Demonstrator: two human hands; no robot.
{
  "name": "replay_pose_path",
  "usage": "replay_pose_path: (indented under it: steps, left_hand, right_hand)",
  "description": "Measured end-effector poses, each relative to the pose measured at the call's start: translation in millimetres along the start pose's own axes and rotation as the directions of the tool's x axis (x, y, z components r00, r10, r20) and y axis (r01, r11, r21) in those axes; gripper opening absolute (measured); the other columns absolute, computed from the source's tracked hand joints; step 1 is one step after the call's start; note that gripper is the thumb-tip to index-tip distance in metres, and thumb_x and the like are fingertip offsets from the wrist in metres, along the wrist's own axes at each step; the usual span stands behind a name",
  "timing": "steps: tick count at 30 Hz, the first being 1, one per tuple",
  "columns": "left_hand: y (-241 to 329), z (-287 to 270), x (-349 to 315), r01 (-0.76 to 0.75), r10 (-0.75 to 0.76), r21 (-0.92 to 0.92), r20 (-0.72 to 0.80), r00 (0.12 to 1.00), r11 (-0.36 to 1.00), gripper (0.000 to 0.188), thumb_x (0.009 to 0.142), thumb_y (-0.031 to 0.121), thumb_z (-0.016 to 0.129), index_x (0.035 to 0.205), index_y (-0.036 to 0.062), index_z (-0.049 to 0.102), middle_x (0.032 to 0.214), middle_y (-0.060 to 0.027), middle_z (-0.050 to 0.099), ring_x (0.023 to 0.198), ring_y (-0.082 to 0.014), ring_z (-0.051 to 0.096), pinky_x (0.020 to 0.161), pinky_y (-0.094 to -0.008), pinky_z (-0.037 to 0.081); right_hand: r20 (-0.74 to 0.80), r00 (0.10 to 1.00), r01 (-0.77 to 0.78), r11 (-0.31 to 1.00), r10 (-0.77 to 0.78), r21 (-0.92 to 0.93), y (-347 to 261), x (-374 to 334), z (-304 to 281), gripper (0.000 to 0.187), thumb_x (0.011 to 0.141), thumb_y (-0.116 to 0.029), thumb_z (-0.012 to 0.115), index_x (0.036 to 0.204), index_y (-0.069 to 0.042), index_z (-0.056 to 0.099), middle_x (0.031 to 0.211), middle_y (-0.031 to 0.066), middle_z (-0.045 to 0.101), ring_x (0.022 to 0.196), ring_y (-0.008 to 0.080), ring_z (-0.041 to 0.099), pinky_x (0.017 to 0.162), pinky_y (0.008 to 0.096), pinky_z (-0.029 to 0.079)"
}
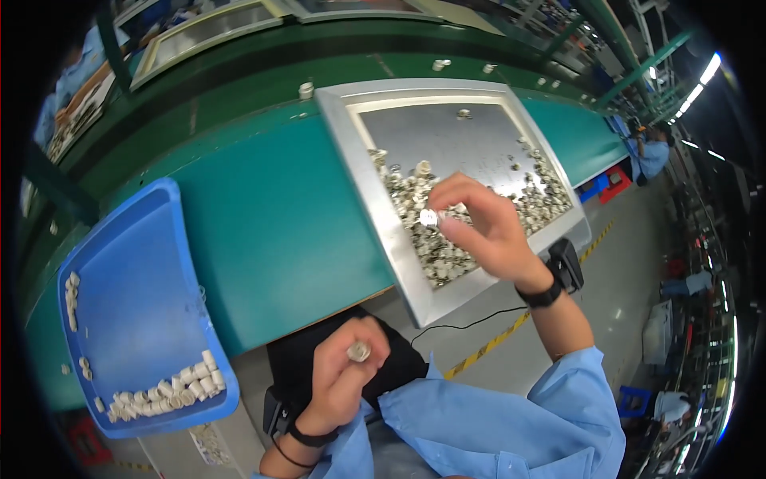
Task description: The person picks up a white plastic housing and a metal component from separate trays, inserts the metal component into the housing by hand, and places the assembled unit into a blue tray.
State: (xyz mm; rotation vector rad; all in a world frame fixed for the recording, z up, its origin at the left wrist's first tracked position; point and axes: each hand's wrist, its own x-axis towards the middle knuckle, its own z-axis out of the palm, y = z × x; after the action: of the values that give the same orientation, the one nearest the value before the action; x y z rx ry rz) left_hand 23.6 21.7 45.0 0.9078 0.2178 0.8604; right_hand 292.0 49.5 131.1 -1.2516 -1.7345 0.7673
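Note:
My left hand (339, 375) is closed around a small cylindrical part (358, 351), whose round metallic end points up between thumb and fingers. It is held in front of my body, off the table edge. Above the silver-framed tray (371, 195), my right hand (491, 231) pinches a small shiny white-and-metal piece (428, 216) between thumb and forefinger. Glare on that piece hides its exact shape. Below the right hand, many small white and metallic pieces (447, 259) lie heaped in the tray's near part.
At the left, a blue plastic tray (132, 247) holds several white cylindrical parts (163, 397) along its near edge. Both trays rest on a green tabletop (267, 231). A few loose parts (306, 90) sit on the far ledge. Another person (650, 152) is at the far right.

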Motion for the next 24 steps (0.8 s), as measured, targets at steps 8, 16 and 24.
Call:
replay_pose_path:
  steps: [8,16,24]
  left_hand:
    - [28,23,24,-0.018,-0.03,-0.167,-0.282,0.959,0.986,0.026,0.095,0.015,0.055,0.112,-0.0035,0.06,0.096,-0.0067,0.061,0.086,-0.0132,0.054,0.076,-0.0268,0.044]
    - [38,-4,16,-0.074,0.059,-0.054,-0.239,0.969,0.996,0.025,0.096,0.013,0.057,0.112,-0.0045,0.062,0.098,-0.0068,0.063,0.086,-0.0087,0.055,0.076,-0.0239,0.043]
    - [28,-14,14,-0.055,0.031,-0.093,-0.248,0.968,0.994,0.023,0.098,0.014,0.056,0.107,-0.0048,0.063,0.097,-0.0073,0.064,0.078,-0.01,0.05,0.07,-0.0246,0.04]
  right_hand:
    - [-0.13,0.957,0.283,0.935,-0.26,0.215,-31,-11,102,0.023,0.084,-0.003,0.065,0.106,0.001,0.064,0.112,0.0187,0.058,0.104,0.0277,0.057,0.089,0.0388,0.046]
    - [-0.105,0.964,0.262,0.929,-0.243,0.263,-29,0,118,0.026,0.079,-0.003,0.069,0.104,0.001,0.065,0.112,0.0191,0.059,0.103,0.0293,0.058,0.084,0.0406,0.048]
    - [0.005,0.907,0.42,0.906,-0.421,0.058,-20,18,102,0.016,0.075,-0.003,0.071,0.091,-0.002,0.069,0.098,0.0135,0.067,0.087,0.0268,0.064,0.078,0.038,0.045]
